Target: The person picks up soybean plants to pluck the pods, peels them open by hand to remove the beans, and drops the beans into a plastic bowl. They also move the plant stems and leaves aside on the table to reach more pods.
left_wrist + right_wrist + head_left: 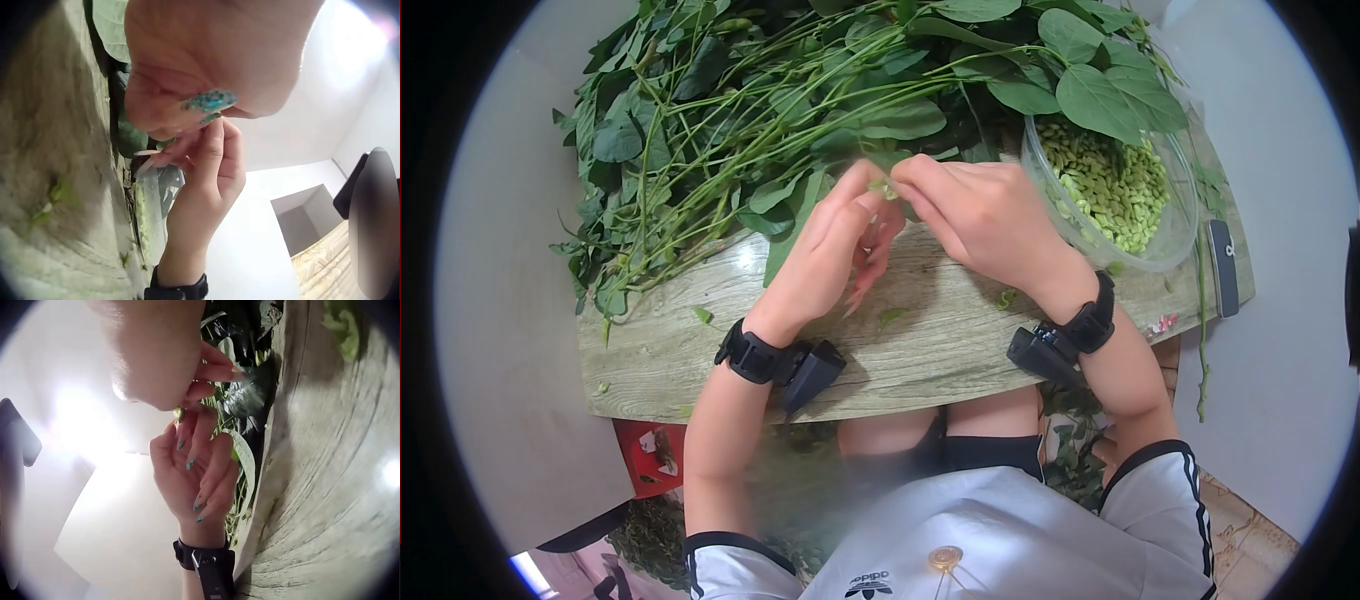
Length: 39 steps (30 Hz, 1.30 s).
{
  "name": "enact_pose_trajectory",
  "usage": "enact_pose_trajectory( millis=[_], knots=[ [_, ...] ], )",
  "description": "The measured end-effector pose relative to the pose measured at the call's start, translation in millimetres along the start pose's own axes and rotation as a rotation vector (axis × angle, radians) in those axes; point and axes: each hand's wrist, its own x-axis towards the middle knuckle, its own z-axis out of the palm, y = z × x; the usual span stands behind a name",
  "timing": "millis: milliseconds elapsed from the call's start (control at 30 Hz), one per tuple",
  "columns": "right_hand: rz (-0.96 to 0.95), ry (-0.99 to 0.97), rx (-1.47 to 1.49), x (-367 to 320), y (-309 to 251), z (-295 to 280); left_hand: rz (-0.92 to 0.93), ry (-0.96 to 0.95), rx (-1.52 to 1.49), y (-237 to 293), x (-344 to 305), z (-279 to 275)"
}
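Both hands meet above the wooden table [920, 340], at the near edge of a big heap of leafy green stalks [780, 110]. My left hand [840, 240] and right hand [965, 210] together pinch a small green pod [885, 187] between their fingertips. In the right wrist view the pod [179, 413] shows as a green bit between the two hands. The left hand's other fingers [200, 481] hang loosely curled, with teal-painted nails. A clear plastic bowl [1175, 235] at the right holds several shelled pale green beans [1115, 185].
Small green scraps [1005, 298] lie on the table near the hands. A dark phone [1222, 265] lies at the table's right edge. More leafy stalks [1080, 450] lie on the floor beside my knees, and a red packet [655, 455] lies under the table at the left.
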Motion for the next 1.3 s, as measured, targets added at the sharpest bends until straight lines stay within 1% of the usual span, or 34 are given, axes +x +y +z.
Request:
enact_pose_trajectory(
  millis=[67,100,167,200,267,400,500,567,633,700,767,800,867,900,967,1033,1067,1100,1167,1200,1233,1300],
  knots=[
    [0.015,-0.015,0.002,-1,1,2,-0.057,0.038,-0.027,3,0,3],
    [0.023,-0.029,0.003,-2,1,2,-0.057,0.037,-0.027,0,0,2],
    [0.032,-0.043,0.002,-3,2,4,-0.064,0.064,0.112,-5,2,0],
    [0.023,-0.039,0.011,-4,4,5,-0.063,0.062,0.113,-4,2,0],
    [0.013,-0.035,0.019,-5,6,8,-0.049,0.05,0.325,1,1,0],
    [0.053,-0.02,0.089,-7,8,16,-0.043,0.071,0.312,-1,1,-1],
    [0.087,-0.033,0.088,-6,6,13,-0.057,0.074,0.234,0,3,-1],
    [0.106,-0.039,0.077,-5,5,11,-0.107,0.11,0.135,-1,3,-3],
    [0.127,0.032,0.045,-5,6,11,-0.099,0.107,0.102,0,4,-6],
    [0.152,0.053,0.046,-3,5,10,-0.089,0.104,0.07,0,4,-8],
    [0.183,0.078,0.046,-4,6,9,-0.058,0.156,0.0,-1,5,-7],
    [0.199,0.106,0.042,-4,7,9,-0.058,0.149,0.002,0,6,-6],
    [0.22,0.137,0.028,-5,7,8,0.08,0.285,0.225,4,7,-7],
    [0.233,0.115,0.044,-5,5,7,0.095,0.34,0.397,14,3,-8],
    [0.248,0.098,0.048,-4,4,7,0.211,0.377,0.427,28,-1,-19],
    [0.263,0.162,0.159,-5,5,13,0.221,0.327,0.431,49,-6,-19],
    [0.27,0.174,0.185,-5,5,16,0.269,0.311,0.428,57,-5,-12],
    [0.277,0.177,0.172,-7,4,17,0.273,0.297,0.423,68,-2,-1],
    [0.268,0.115,0.154,-8,4,16,0.273,0.16,0.527,88,6,27],
    [0.369,-0.058,0.127,-4,1,9,0.311,0.085,0.557,93,15,37],
    [0.367,-0.053,0.125,-5,3,10,0.277,0.018,0.617,100,25,47],
    [0.25,0.111,0.232,-11,9,18,0.355,-0.074,0.62,96,56,63]
  ],
)
